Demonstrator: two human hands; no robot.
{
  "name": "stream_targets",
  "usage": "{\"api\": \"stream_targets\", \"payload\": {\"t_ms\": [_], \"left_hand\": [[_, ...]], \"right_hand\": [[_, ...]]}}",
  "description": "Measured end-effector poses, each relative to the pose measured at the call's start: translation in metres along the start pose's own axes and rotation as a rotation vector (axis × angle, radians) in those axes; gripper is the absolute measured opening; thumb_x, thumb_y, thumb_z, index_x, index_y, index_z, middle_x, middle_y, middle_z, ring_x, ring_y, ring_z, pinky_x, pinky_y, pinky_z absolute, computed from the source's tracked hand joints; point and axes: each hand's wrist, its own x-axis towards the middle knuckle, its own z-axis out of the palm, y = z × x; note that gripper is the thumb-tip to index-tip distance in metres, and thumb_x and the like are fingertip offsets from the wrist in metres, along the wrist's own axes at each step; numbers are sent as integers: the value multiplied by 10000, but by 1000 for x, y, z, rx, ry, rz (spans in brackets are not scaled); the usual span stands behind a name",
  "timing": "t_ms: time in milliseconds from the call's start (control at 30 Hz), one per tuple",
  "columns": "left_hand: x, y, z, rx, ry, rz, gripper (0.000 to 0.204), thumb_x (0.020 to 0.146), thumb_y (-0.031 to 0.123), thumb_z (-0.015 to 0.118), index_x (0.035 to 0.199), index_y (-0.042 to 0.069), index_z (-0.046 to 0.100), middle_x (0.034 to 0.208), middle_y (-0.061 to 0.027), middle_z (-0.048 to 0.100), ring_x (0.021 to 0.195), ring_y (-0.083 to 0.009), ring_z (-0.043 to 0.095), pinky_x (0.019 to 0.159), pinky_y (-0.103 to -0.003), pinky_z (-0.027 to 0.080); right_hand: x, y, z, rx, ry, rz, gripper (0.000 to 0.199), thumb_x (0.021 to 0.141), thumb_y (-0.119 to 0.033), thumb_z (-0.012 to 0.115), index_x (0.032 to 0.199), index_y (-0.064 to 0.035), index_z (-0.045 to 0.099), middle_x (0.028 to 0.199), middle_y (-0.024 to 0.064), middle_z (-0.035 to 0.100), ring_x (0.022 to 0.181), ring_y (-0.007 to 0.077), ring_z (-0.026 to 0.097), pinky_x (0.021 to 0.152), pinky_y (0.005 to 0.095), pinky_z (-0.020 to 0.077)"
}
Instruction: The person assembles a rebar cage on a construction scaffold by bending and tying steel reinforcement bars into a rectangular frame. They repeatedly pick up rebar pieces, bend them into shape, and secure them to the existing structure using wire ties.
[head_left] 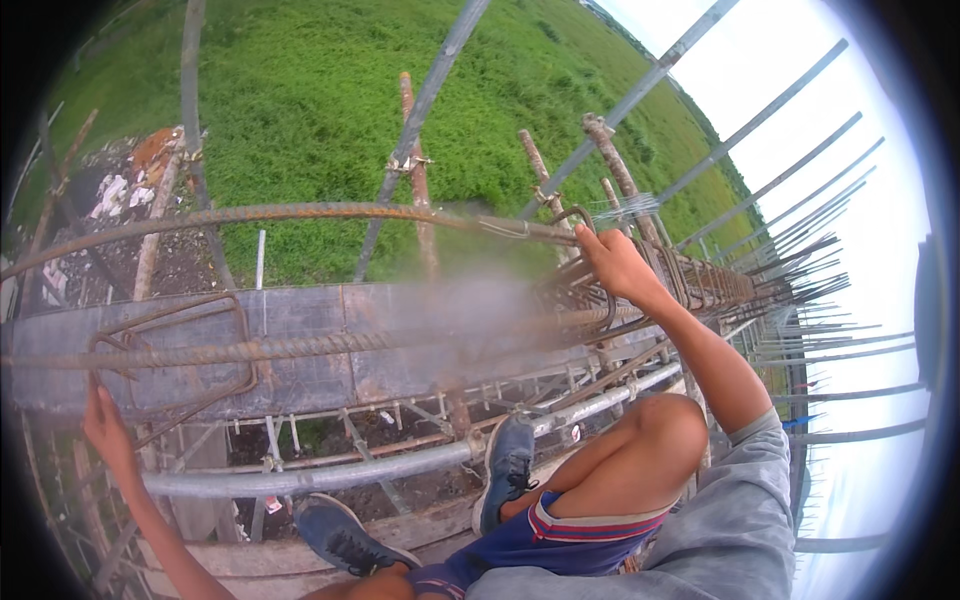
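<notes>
My right hand [618, 265] is closed on a bent steel stirrup [610, 312], by the upper long rebar [330, 211]. Low at the far left, my left hand [106, 428] has its fingertips pinched at the near corner of a loose-looking rectangular stirrup [250, 340]. This stirrup is around the lower ribbed rebar [300, 347], over a grey metal-faced form panel [315, 380]. Both long bars run across in front of me. A pale blur hides the middle of the bars.
Beyond my right hand the rebar cage [725, 285] continues, with many bar ends sticking out. A galvanized pipe [300, 482] crosses in front of my shoes, above wooden planks [240, 558]. Upright scaffold poles [420, 120] stand along the far side, with grass [310, 110] far below.
</notes>
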Motion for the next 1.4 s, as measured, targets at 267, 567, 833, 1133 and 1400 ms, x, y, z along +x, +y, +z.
{"api": "stream_targets", "payload": {"t_ms": [267, 567, 833, 1133, 1400], "left_hand": [[-65, 109, -48, -149, -46, -287, 476, 1050, 262, 564, 1431, -21, 532, 1256, -132, 674, 1031, -137, 578, 920, -290, 440], [-117, 226, -109, 68, -264, 91, 312, 916, 107, 694, 1217, 28, 715, 782, -130, 720, 697, -124, 661, 633, -295, 494], [-129, 203, -133, 148, 4, 134, 407, 787, 308, 844, 1055, 23, 730, 874, -89, 724, 706, -172, 648, 681, -302, 514], [-291, 97, -121, -1260, -111, -649, 802, 972, 705, 435, 1269, -18, 615, 734, -43, 595, 637, -192, 583, 695, -385, 511], [-319, 95, -92, -1511, 194, -947, 605, 1036, 562, 464, 1190, 4, 639, 556, 90, 173, 443, -66, 152, 436, -266, 178]], "right_hand": [[-37, -80, -44, -219, 317, -433, 494, 1035, -423, 526, 875, 31, 634, 834, 211, 641, 765, 422, 605, 677, 507, 434], [-130, -282, 15, 230, -70, -1345, 292, 933, -209, 700, 1167, -49, 634, 1131, 166, 615, 942, 339, 652, 799, 425, 531], [-194, -374, 151, 925, -777, -1159, 351, 955, -315, 716, 928, 18, 610, 731, 154, 684, 662, 236, 689, 637, 356, 564], [-160, -363, 201, 1286, -922, -415, 499, 1003, -468, 607, 1030, 28, 554, 781, 192, 678, 631, 230, 700, 596, 328, 603], [-155, -370, 209, 822, -551, -908, 341, 961, -290, 697, 1159, -27, 608, 994, 147, 645, 811, 255, 659, 694, 385, 549]]}}
